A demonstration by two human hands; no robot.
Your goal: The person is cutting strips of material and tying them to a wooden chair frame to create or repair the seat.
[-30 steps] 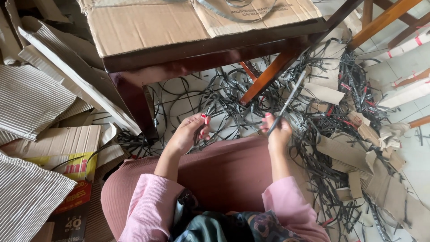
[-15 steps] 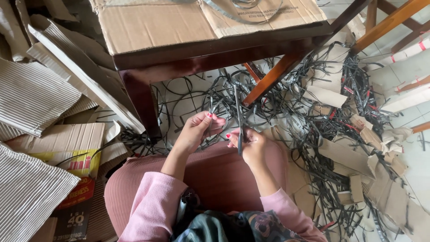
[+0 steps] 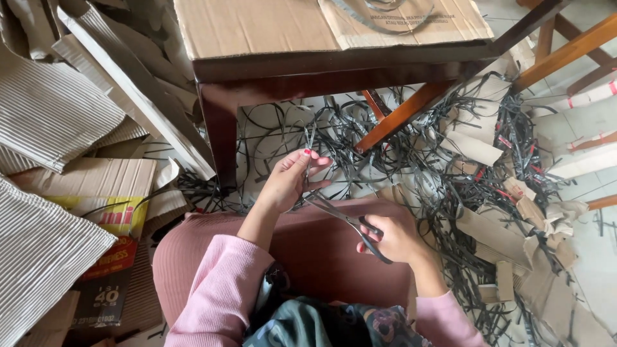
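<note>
A pale tiled floor (image 3: 604, 250) is strewn with a tangle of black strips (image 3: 411, 128) and scraps of cardboard, seen from above over a seated person's lap.

A thin black strip (image 3: 309, 149) stands nearly upright above the lap, pinched between the thumb and fingertips of the left hand (image 3: 290, 181), which is closed on its lower part; the strip's top end rises in front of the floor litter. Just below and to the right of that grip lie the scissors (image 3: 347, 222), held in the right hand (image 3: 397, 238), whose fingers are closed through the dark handle loops. The blades point up and left toward the left hand, their tips close under its thumb; whether the blades touch the strip cannot be told. The two hands are near each other but apart, the left higher and farther out, the right lower over the lap.

Both forearms wear pink sleeves (image 3: 218, 289), and beneath the hands stretches a dusty pink skirt (image 3: 321, 250). Beyond the hands stands a dark wooden bench (image 3: 334, 64) topped with flat cardboard sheets (image 3: 257, 26), one leg reaching down to the floor at left. Orange-brown chair legs (image 3: 405, 112) slant through the strips at right. Corrugated cardboard stacks (image 3: 51, 115) and a printed box (image 3: 103, 212) pile at the left.
</note>
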